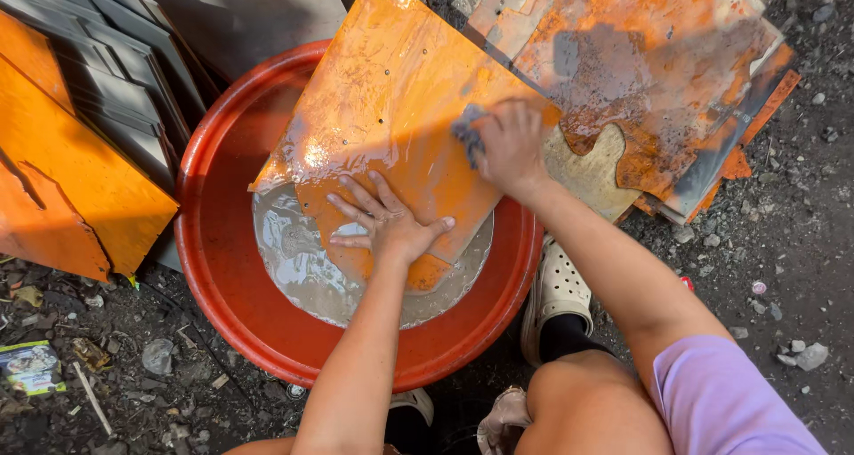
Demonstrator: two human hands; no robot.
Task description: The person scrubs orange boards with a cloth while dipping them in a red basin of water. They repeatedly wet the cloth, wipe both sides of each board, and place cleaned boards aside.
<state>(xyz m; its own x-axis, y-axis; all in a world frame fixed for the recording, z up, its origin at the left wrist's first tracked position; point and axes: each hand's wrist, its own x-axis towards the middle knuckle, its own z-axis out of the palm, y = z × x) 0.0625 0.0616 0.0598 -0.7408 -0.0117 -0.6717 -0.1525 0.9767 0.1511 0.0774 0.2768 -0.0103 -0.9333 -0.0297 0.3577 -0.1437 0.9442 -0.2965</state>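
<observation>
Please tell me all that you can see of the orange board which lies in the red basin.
The orange board is a flat, thin panel, wet and glossy, with small dark holes and worn grey patches. It lies tilted: the lower end dips into grey muddy water in the red basin, and the upper end leans over the rim toward a pile of similar boards. The left hand presses flat on its lower part. The right hand holds a grey pad against its right edge.

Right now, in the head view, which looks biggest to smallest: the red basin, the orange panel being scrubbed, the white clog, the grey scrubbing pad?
1. Red basin
2. Orange panel
3. White clog
4. Grey scrubbing pad, partly hidden by the right hand
</observation>
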